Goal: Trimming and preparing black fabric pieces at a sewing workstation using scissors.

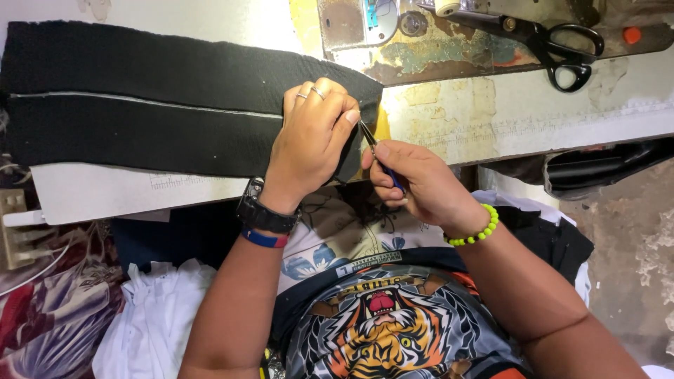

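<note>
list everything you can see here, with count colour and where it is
black fabric: one, black with a pale line along it, lying across the table's left half
small tool: one, dark tip with blue handle, at the fabric's right end
scissors: one, black handles, top right
table: one, worn cream top
metal plate: one, rusty grey, top centre
white cloth: one pile, bottom left
watch: one, black, left wrist
wristband: one, blue and red, left wrist
bead bracelet: one, yellow-green, right wrist
left hand: pressing the fabric's end
right hand: grip closed on the tool
</note>
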